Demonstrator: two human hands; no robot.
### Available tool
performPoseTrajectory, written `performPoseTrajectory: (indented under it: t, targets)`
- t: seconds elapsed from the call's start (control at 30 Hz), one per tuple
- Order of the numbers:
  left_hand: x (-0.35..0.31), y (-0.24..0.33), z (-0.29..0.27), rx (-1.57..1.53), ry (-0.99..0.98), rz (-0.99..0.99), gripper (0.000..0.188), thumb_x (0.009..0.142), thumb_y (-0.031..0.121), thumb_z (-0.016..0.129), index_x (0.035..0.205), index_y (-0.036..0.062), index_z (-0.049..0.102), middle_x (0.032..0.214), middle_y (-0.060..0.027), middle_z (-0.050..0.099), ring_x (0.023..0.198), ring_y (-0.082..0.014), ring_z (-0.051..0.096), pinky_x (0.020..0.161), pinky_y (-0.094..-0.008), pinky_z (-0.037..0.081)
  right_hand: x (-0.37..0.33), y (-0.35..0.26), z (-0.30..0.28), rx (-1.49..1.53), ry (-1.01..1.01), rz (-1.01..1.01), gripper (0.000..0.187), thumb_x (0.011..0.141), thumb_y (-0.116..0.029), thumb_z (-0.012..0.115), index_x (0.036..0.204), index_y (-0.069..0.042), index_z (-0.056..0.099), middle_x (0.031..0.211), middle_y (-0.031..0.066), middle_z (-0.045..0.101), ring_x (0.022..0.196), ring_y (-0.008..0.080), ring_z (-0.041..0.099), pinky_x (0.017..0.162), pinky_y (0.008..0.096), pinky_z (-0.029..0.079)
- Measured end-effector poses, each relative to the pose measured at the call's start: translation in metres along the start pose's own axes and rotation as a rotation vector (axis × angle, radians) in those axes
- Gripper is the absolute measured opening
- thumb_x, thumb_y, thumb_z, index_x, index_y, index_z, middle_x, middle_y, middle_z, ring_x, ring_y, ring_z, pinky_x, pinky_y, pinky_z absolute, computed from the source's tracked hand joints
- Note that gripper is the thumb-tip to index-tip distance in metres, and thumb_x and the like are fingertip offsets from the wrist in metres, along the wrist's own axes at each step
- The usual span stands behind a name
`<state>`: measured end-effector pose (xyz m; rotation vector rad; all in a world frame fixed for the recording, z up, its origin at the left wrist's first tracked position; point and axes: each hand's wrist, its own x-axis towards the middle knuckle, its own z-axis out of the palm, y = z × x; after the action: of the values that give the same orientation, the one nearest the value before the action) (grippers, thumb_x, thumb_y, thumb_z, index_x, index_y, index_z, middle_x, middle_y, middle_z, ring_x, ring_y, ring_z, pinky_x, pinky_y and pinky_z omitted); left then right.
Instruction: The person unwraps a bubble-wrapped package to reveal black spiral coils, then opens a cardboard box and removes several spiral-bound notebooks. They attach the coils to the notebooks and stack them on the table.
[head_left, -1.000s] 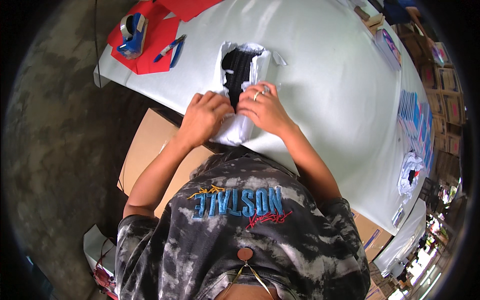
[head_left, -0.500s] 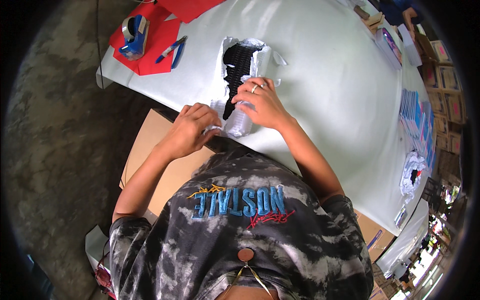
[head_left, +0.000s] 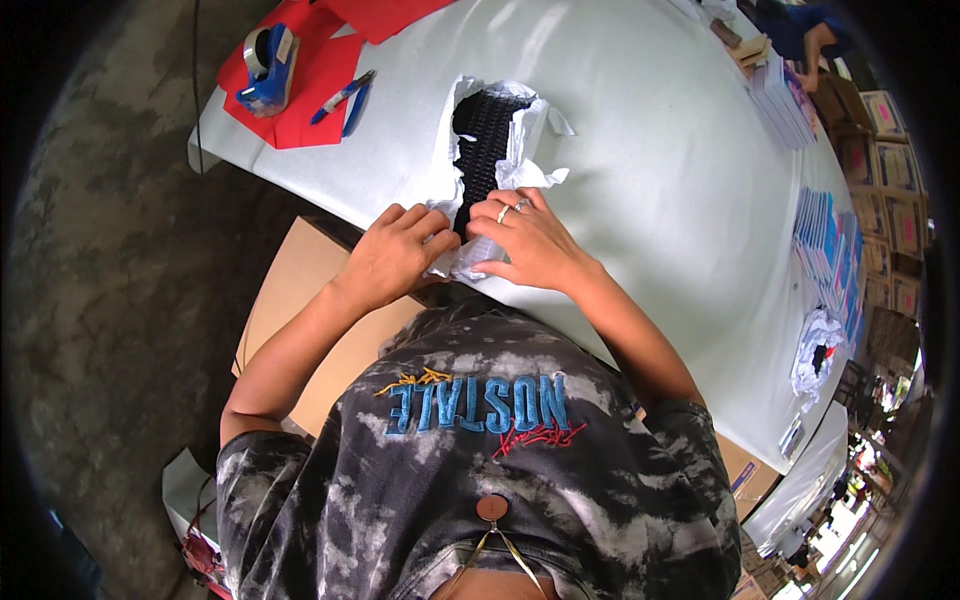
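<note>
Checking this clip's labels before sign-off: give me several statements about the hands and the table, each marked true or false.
1. Both hands rest on the white wrapping paper. True: left hand, right hand.
2. The black item is fully covered by paper. False: it shows through the open paper.
3. The blue tape dispenser sits on the red sheet. True.
4. The right hand holds the blue pen. False: the pen lies on the red sheet, far from both hands.
</note>
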<state>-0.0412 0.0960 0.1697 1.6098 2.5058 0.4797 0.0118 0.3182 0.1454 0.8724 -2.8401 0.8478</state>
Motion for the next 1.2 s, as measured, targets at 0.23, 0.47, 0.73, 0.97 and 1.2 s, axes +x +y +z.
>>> performPoseTrajectory:
  t: [0.23, 0.47, 0.73, 0.97, 1.2]
  targets:
    - [0.007, -0.006, 0.0, 0.042, -0.053, 0.09, 0.033, 0.069, 0.032, 0.071, 0.091, 0.0131, 0.056, 0.093, -0.0029, 0.052, 0.093, -0.0218, 0.052, 0.077, -0.0345, 0.042, 0.01, -0.005, -0.007, -0.103, -0.1, -0.01, 0.033, 0.067, -0.032, 0.075, 0.088, -0.01, 0.061, 0.1, 0.0016, 0.058, 0.103, 0.0214, 0.049, 0.095, 0.0398, 0.032]
    - [-0.002, -0.006, 0.01, -0.019, 0.045, 0.062, 0.033, 0.069, 0.035, 0.071, 0.09, 0.0136, 0.055, 0.092, -0.004, 0.052, 0.091, -0.0231, 0.052, 0.076, -0.036, 0.044, 0.002, -0.017, -0.003, -0.127, -0.044, -0.022, 0.035, 0.064, -0.032, 0.077, 0.086, -0.01, 0.061, 0.096, 0.0036, 0.056, 0.104, 0.0223, 0.048, 0.097, 0.0423, 0.03]
    - [0.002, -0.018, 0.012, -0.013, 0.007, 0.123, 0.034, 0.068, 0.036, 0.072, 0.087, 0.0134, 0.056, 0.088, -0.0052, 0.051, 0.088, -0.024, 0.053, 0.074, -0.0365, 0.046, -0.014, -0.005, 0.011, -0.091, -0.057, -0.071, 0.03, 0.069, -0.031, 0.074, 0.088, -0.014, 0.059, 0.093, 0.0006, 0.054, 0.104, 0.0215, 0.048, 0.097, 0.044, 0.028]
    - [-0.001, -0.024, 0.016, -0.078, -0.011, 0.142, 0.032, 0.07, 0.035, 0.069, 0.087, 0.0128, 0.054, 0.09, -0.0055, 0.049, 0.09, -0.0236, 0.053, 0.072, -0.0351, 0.05, -0.03, -0.003, 0.028, -0.088, 0.121, -0.014, 0.023, 0.068, -0.028, 0.074, 0.083, -0.016, 0.06, 0.087, -0.0027, 0.056, 0.098, 0.0179, 0.051, 0.097, 0.0417, 0.029]
    - [-0.008, -0.026, 0.017, -0.063, -0.004, 0.144, 0.035, 0.065, 0.015, 0.069, 0.095, 0.0131, 0.052, 0.092, -0.0054, 0.049, 0.09, -0.0239, 0.054, 0.073, -0.0341, 0.051, -0.038, -0.003, 0.036, -0.176, 0.199, -0.103, 0.006, 0.075, -0.019, 0.065, 0.078, -0.018, 0.061, 0.082, -0.0067, 0.056, 0.098, 0.0147, 0.053, 0.096, 0.0398, 0.03]
